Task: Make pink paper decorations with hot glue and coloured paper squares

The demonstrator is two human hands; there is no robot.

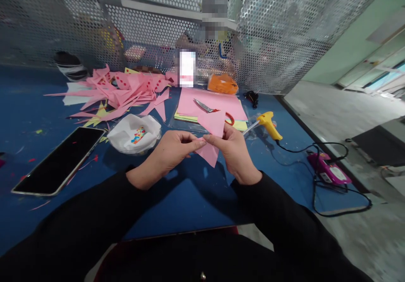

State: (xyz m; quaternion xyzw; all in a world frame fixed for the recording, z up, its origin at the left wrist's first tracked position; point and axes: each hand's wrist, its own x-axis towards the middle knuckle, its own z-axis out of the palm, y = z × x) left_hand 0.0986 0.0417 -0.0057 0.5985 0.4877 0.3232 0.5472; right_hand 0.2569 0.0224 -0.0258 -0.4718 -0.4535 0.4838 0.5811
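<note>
Between my two hands is a folded piece of pink paper point(212, 124), held above the blue table. My left hand point(172, 149) pinches its left edge with thumb and fingers. On the other side, my right hand point(236, 151) grips the paper, its thumb pressed near the left thumb. Just beyond lie scissors point(204, 106) with orange-red handles, partly hidden by the paper. They rest on a stack of pink and yellow paper sheets point(186, 98).
Pink cut-paper pieces point(126, 90) pile at the back left. Nearer are a white-lined bowl point(122, 132) and a phone point(60, 159). To the right lie a yellow glue gun point(268, 126) and a purple power strip point(329, 170) with black cable. A perforated metal screen point(152, 29) stands behind.
</note>
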